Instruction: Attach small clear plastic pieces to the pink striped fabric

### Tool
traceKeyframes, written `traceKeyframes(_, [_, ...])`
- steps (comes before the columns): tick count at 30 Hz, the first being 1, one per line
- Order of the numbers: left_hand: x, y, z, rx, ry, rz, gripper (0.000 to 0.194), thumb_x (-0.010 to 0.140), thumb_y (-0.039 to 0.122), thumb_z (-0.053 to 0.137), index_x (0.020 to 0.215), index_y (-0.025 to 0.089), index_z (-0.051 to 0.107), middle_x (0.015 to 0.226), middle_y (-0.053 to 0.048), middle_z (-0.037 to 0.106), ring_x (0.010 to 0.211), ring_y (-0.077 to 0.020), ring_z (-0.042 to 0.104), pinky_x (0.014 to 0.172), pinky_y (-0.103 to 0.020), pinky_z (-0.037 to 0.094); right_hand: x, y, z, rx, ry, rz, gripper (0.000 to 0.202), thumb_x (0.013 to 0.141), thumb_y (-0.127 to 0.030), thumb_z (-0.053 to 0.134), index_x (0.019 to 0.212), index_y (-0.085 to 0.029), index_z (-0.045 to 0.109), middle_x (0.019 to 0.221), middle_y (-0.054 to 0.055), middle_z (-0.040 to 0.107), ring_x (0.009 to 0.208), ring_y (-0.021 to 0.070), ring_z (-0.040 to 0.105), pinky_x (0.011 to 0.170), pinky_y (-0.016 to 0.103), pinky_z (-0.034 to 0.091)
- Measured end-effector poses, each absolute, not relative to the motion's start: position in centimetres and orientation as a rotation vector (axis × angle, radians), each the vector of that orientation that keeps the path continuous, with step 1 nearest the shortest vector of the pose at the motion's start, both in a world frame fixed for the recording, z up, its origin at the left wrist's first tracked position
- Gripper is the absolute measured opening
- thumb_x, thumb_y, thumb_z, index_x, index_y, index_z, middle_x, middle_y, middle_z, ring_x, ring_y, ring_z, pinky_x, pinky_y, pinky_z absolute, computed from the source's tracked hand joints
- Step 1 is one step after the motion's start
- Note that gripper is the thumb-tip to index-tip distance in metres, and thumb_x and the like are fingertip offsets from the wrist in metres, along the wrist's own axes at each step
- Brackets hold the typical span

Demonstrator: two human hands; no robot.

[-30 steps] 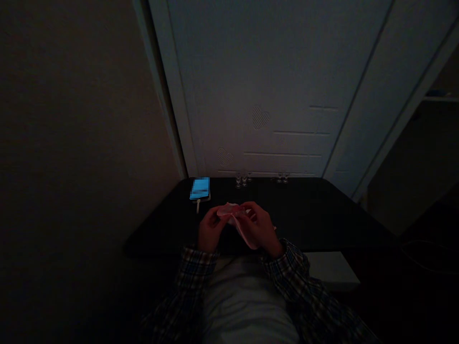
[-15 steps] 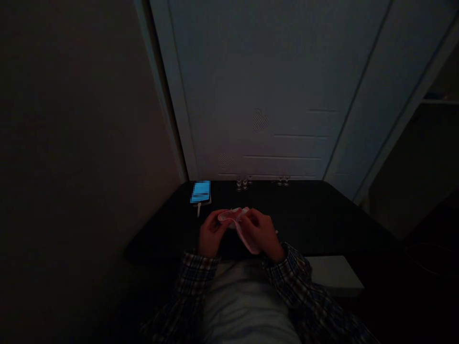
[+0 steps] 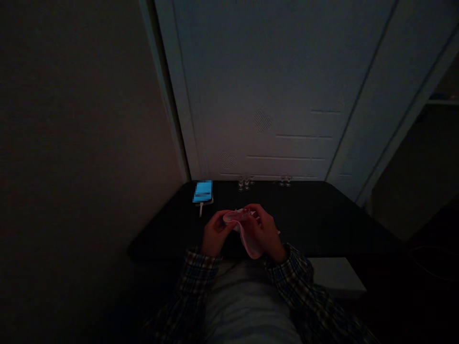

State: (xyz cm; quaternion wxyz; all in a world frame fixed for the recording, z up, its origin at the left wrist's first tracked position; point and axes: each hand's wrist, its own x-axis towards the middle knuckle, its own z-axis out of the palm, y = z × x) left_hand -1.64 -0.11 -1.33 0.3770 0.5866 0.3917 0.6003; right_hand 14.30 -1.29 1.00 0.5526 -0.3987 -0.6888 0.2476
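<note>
A soft pink cloth (image 3: 250, 242) is bunched between my two hands, and one flap of it hangs down in front of the right palm. My left hand (image 3: 215, 233) is closed on the cloth's left edge, thumb on top. On the other side my right hand (image 3: 266, 235) is curled over the cloth with bent fingers. Something clear and shiny (image 3: 246, 213), like a small glass, shows at the right fingertips against the cloth. Dim light and the fingers hide most of its shape.
Small stemmed glasses (image 3: 246, 183) stand at the black table's (image 3: 315, 224) back edge, with more glasses (image 3: 286, 181) farther right. At the back left lies a lit phone (image 3: 203, 191) with a white cable (image 3: 201, 209). A white box (image 3: 337, 277) sits below the front edge at right.
My right fingers have shifted up and over the cloth, and the clear shiny thing shows more plainly. The hanging flap sits slightly lower. The whole view has shifted a little.
</note>
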Motion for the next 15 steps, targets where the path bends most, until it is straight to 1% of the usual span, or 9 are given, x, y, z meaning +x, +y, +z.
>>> traceKeyframes(3, [-1.63,-0.11,-1.39,1.479,0.983,1.538,0.035,0.066,0.027,0.069,0.097,0.018,0.057,0.102,-0.005,0.063,0.097,-0.0206,0.059,0.082,-0.031,0.049,14.34,-1.1,0.78,-1.023,-1.607,0.603,0.026,0.085,-0.042,0.048,0.093,-0.02,0.058,0.081,0.002,0.066,0.072,0.0144,0.06,0.062,0.023,0.043])
traceKeyframes(6, [-1.64,-0.24,-1.23,1.494,0.983,1.531,0.034,0.067,0.028,0.069,0.097,0.017,0.058,0.102,-0.006,0.063,0.098,-0.0217,0.059,0.083,-0.033,0.049,14.28,-1.02,0.65,-1.085,-1.609,0.602,0.03,0.084,-0.046,0.047,0.083,-0.018,0.059,0.07,0.0,0.063,0.063,0.013,0.057,0.055,0.021,0.039])
traceKeyframes(9, [-1.72,-0.39,-0.94,1.559,1.012,1.537,0.028,0.07,0.029,0.066,0.095,0.017,0.06,0.099,-0.006,0.064,0.095,-0.0209,0.06,0.084,-0.034,0.048,14.23,-0.98,0.64,-1.104,-1.631,0.587,0.034,0.086,-0.046,0.043,0.077,-0.017,0.059,0.067,0.0,0.062,0.061,0.0122,0.056,0.053,0.021,0.037])
traceKeyframes(12, [-1.87,-0.43,-0.74,1.663,1.027,1.57,0.018,0.075,0.029,0.061,0.088,0.017,0.065,0.1,-0.007,0.063,0.098,-0.0206,0.057,0.089,-0.034,0.044,14.21,-0.96,0.72,-1.104,-1.676,0.568,0.036,0.087,-0.044,0.041,0.073,-0.017,0.06,0.065,0.0,0.061,0.059,0.0117,0.054,0.053,0.021,0.036])
traceKeyframes(15, [-1.99,-0.36,-0.73,1.702,1.023,1.571,0.017,0.077,0.03,0.059,0.085,0.018,0.068,0.103,-0.008,0.063,0.1,-0.0212,0.056,0.09,-0.034,0.043,14.2,-1.01,0.85,-1.113,-1.697,0.552,0.035,0.087,-0.043,0.043,0.07,-0.017,0.06,0.062,-0.001,0.059,0.056,0.0114,0.052,0.052,0.022,0.034])
